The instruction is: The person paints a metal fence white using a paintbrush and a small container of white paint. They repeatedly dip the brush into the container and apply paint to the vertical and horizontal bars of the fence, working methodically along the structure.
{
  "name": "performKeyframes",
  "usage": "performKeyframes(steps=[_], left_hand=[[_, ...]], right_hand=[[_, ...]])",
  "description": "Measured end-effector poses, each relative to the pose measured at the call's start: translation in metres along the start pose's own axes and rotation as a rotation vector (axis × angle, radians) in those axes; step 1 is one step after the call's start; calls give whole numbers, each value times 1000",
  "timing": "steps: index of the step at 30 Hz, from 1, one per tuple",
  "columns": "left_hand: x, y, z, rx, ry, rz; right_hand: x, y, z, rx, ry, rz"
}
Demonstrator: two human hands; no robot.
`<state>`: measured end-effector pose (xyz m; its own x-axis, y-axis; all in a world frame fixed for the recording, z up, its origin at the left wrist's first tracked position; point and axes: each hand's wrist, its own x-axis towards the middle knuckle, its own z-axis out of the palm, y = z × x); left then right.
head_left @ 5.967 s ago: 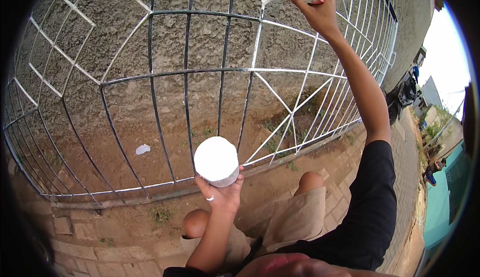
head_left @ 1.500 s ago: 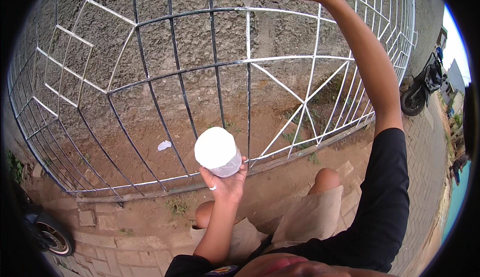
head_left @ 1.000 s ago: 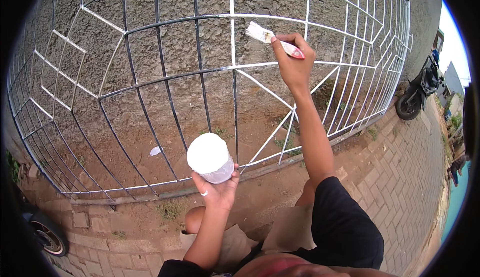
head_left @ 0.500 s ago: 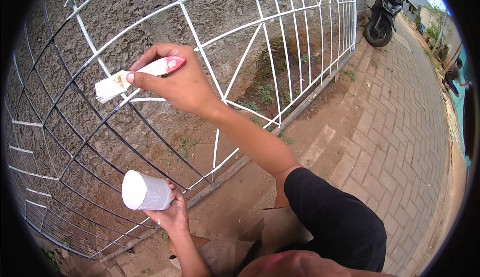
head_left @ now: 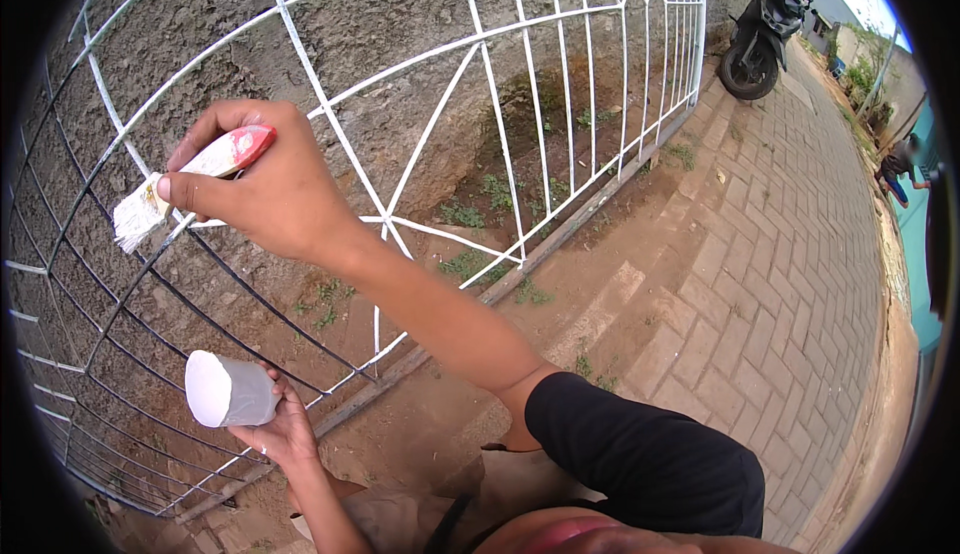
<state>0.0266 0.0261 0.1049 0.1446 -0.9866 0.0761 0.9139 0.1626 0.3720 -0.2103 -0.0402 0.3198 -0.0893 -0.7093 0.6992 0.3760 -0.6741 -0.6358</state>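
Of two hands, the right hand (head_left: 255, 179) pinched one red-and-white paintbrush (head_left: 212, 163) before one metal fence (head_left: 388, 217), part white, part dark; bristle contact could not be told. The left hand (head_left: 287, 432) gripped one tilted whitish cup (head_left: 243, 392) below the brush. One motorcycle (head_left: 765, 44) stood beyond the fence's far end, and one other person (head_left: 895, 166) farther right.

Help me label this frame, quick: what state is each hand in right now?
Left hand: closed around the lower part of a whitish container.
Right hand: closed, holding a paintbrush by its handle.
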Motion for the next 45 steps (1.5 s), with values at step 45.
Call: performKeyframes(steps=[45], left_hand=[[-62, 91, 12, -131, 120, -140]], right_hand=[[26, 116, 84, -597, 193, -390]])
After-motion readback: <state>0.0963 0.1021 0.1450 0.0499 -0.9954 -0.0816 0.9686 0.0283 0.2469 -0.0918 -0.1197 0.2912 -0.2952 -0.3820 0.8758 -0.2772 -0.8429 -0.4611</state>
